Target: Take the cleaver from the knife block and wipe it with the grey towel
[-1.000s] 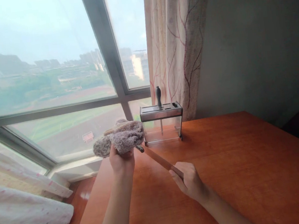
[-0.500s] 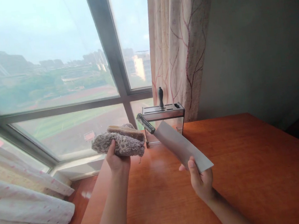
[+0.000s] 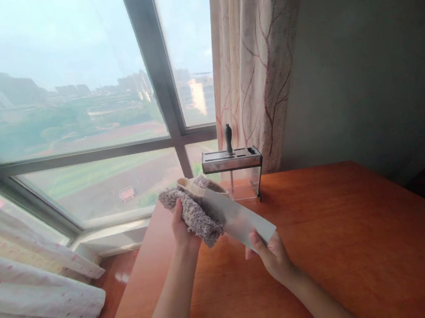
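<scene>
A fuzzy grey-brown cloth (image 3: 199, 213) with a tan edge is bunched in my left hand (image 3: 185, 232), the thumb pressed on its near side. My right hand (image 3: 270, 251) grips a cleaver (image 3: 242, 221) by the far end of its broad, pale blade, thumb on top and fingers beneath. The blade slants up and left into the folds of the cloth, and its handle is out of sight there. Both hands are above the wooden table.
Behind the cloth stands a metal and clear-sided knife holder (image 3: 231, 160) with a dark handle (image 3: 228, 138) sticking up from its top. The reddish-brown table (image 3: 342, 236) reaches the window and a patterned curtain (image 3: 258, 58). Another curtain (image 3: 39, 283) hangs at left.
My left hand has moved the cloth right and slightly down, onto the cleaver. My right hand has shifted left with the blade. The cleaver's dark handle, visible before, is now hidden.
</scene>
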`<state>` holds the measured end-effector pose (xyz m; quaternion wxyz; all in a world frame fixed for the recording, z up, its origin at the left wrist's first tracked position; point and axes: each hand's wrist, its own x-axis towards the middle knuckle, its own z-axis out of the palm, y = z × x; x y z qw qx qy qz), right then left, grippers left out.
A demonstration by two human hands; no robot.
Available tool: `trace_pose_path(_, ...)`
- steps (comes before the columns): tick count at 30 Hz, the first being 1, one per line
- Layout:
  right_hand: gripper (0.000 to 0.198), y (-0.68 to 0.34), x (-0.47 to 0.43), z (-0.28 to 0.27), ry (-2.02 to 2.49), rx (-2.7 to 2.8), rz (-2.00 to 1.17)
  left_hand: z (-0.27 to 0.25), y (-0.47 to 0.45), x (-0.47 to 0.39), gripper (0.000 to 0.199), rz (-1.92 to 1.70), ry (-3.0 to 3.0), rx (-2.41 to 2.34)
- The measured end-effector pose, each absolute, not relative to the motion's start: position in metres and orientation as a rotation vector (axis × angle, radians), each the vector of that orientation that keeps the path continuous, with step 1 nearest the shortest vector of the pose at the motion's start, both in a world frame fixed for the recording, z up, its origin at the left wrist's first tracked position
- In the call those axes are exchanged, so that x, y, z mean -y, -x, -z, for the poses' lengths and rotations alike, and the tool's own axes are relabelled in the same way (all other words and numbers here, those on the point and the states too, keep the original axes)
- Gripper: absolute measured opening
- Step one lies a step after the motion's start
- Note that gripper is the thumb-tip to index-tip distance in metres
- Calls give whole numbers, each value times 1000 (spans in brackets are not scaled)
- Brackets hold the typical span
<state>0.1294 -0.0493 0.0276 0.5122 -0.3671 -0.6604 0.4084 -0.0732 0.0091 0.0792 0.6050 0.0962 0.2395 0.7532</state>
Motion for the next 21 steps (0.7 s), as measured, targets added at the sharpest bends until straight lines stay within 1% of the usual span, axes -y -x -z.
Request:
trace_pose_path(2,46,-126,49,-27,877,1602,-1031,-83,75,-11,20,-1769,-206,-560)
trace_pose_path(4,39,-124,48,-25,874,1647,-1006,-87,79,-13,19,-1802,-207,-572)
trace_pose_path(6,31,-123,48,-24,861,1732,-881,-90,84,-13,17,-1822,-205,-604)
trace_pose_path(8,22,-123,47,-26,787,1869,-695,-91,87,-14,15,-1822,-209,-637)
trace_pose_path(9,21,-123,47,-28,728,1943,-596,-91,89,-15,14,-1820,-215,-652)
trace_pose_path(10,24,-124,46,-30,662,2008,-500,-91,90,-15,13,-1820,-223,-665)
trace_pose_path(12,37,-124,46,-36,557,2088,-351,-89,92,-17,13,-1817,-229,-703)
trace_pose_path(14,42,-124,46,-41,521,2109,-303,-86,94,-19,12,-1810,-219,-747)
trace_pose_path(17,41,-124,49,-45,553,2084,-472,-84,97,-20,11,-1791,-213,-774)
trace_pose_path(21,27,-124,50,-39,725,1851,-856,-84,96,-18,14,-1783,-248,-715)
